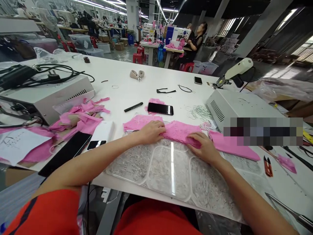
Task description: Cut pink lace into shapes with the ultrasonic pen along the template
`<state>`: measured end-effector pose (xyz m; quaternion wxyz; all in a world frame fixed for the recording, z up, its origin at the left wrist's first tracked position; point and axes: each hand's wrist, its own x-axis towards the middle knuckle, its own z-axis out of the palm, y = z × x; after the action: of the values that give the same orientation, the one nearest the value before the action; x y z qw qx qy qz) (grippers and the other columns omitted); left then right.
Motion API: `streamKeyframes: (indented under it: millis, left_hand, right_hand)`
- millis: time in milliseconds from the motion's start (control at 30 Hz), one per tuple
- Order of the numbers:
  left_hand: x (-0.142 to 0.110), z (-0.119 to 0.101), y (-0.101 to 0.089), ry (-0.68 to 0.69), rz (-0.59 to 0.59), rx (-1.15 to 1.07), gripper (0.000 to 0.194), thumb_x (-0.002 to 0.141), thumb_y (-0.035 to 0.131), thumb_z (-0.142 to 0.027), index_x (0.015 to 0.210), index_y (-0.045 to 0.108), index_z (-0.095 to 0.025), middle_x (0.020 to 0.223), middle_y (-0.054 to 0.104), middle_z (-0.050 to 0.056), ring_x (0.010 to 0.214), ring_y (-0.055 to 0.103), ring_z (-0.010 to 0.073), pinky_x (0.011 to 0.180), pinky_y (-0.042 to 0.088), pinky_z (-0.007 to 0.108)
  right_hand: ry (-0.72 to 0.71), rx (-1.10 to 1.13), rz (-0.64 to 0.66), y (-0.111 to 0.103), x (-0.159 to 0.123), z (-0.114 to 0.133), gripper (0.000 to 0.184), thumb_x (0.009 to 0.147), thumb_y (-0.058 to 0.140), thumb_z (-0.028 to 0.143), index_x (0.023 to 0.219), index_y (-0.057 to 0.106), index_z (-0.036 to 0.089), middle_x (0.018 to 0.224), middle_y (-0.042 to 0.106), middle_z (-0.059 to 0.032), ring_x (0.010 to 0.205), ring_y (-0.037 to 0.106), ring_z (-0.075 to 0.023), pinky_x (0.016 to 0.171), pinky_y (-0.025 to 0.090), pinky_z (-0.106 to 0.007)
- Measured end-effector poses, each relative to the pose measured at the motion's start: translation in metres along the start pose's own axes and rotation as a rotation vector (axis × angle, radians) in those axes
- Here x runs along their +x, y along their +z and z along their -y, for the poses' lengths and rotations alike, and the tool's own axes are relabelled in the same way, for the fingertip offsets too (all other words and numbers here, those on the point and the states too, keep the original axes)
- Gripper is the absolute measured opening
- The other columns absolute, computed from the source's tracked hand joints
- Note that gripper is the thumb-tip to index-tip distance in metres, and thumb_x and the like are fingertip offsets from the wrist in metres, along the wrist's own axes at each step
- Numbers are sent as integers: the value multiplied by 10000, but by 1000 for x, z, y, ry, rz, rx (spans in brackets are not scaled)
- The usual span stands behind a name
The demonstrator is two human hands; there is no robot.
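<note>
A pink lace fabric piece lies across the far part of a grey marbled mat with clear panels. My left hand grips the left part of this piece, its fingers bent at the edge. At the other end, my right hand has the near edge between thumb and fingers. Another pink lace piece is flat behind my left hand. To the right of my right hand lies a folded pink fabric strip. Some fingertips are hidden by the cloth.
Beyond the fabric are a black phone and a black pen. Grey machine boxes stand left and right, the right one beside red-handled thread snips. Pink scraps are heaped at left. People sit at sewing machines behind.
</note>
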<state>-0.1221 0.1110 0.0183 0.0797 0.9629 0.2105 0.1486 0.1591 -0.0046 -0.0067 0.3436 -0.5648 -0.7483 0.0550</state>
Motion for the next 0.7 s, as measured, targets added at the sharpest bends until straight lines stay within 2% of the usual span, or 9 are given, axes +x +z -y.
streamKeyframes:
  millis: [133,333,500,600,700]
  left_hand:
    - [30,-2,13,1,33,11,158,933,575,-209,892,720,-163,1061,705,101,963,642,217,890,491,346]
    - [33,3,6,-16,43,-20,247,915,528,-167,796,745,-172,937,733,62,836,666,172,793,514,293]
    - [38,2,4,-37,-7,-38,239,900,518,-136,804,736,-162,976,742,71,889,681,185,832,531,302]
    - [41,-2,0,-35,-42,-39,246,913,497,-128,800,714,-154,1019,734,90,939,681,202,867,536,325]
    - [34,-9,-6,-7,-56,-34,254,934,476,-134,804,694,-155,1065,722,106,991,670,220,907,528,362]
  right_hand:
    - [16,27,-26,8,-2,-9,166,899,610,366,901,739,262,1005,740,-72,972,685,-237,893,577,-438]
    - [59,98,-46,6,1,-13,207,901,584,348,846,756,245,957,764,-65,896,718,-214,842,602,-396]
    - [79,95,-72,5,4,-11,211,902,554,331,868,740,239,932,769,-62,858,722,-211,758,607,-364]
    - [65,41,-104,1,4,-10,174,888,560,303,879,722,237,935,759,-68,876,706,-224,780,599,-392]
    - [40,-25,-126,-6,-1,-6,152,872,558,255,836,704,233,907,740,-80,877,683,-241,775,584,-413]
